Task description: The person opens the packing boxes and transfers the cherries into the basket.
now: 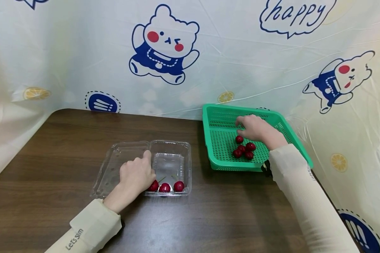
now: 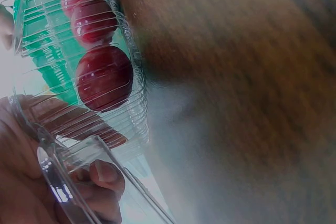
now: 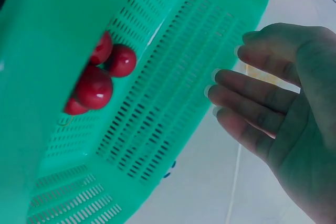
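My left hand [image 1: 137, 173] grips a clear plastic clamshell box [image 1: 189, 165] at the hinge between its base and its opened lid [image 1: 109, 172]. Through the clear plastic in the left wrist view, curled fingers [image 2: 107, 179] show. Three dark red cherries lie along the box's near side, one cherry [image 1: 178, 186] at the right corner. Over the green basket [image 1: 213, 164] hovers my right hand [image 1: 256, 130], its fingers spread apart with nothing between them. Several cherries [image 1: 250, 146] sit below it on the basket floor, one cherry [image 1: 239, 139] nearest the fingers.
A brown wooden table [image 1: 66, 147] carries the box and the basket. Behind and to the right hangs a pale printed sheet [image 1: 98, 52], with the basket's back edge close to it. The basket stands to the right of the box with a strip of table between them.
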Demonstrator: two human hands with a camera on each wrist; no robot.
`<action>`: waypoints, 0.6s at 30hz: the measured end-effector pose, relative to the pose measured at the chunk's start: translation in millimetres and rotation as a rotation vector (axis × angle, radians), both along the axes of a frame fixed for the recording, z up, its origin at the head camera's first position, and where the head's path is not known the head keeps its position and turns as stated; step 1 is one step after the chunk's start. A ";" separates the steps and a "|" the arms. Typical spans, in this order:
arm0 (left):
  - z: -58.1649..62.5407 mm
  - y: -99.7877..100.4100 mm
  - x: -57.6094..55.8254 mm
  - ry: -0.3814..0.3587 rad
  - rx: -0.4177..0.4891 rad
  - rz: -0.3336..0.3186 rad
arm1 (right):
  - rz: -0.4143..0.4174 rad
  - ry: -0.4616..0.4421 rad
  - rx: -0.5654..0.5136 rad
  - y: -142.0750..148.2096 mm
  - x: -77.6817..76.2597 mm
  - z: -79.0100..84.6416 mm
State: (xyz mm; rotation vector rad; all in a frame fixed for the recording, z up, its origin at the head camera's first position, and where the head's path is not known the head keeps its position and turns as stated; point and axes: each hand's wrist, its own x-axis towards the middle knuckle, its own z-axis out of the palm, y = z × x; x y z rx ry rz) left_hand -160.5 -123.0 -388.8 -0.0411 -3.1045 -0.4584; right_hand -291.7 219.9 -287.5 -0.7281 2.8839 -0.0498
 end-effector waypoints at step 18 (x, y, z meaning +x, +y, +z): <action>0.2 -0.1 -0.3 0.008 0.007 0.000 | 0.044 0.014 -0.054 -36.4 4.6 18.8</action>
